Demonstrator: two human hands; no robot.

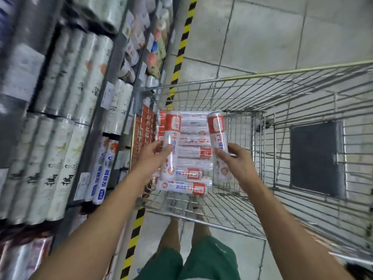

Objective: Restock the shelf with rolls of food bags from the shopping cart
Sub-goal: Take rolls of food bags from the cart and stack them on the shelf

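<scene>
My left hand grips a roll of food bags, white with a red end, held upright above the shopping cart. A second roll of the same kind stands in the grip of my right hand. Several more rolls lie stacked on their sides in the cart's left end, under both hands. The shelf runs along the left, stocked with rolls and film.
Price tags hang along the shelf edges. Yellow-black tape marks the floor beside the shelf base. The cart's folded child seat with a dark panel is at the right. My legs in green shorts stand below the cart.
</scene>
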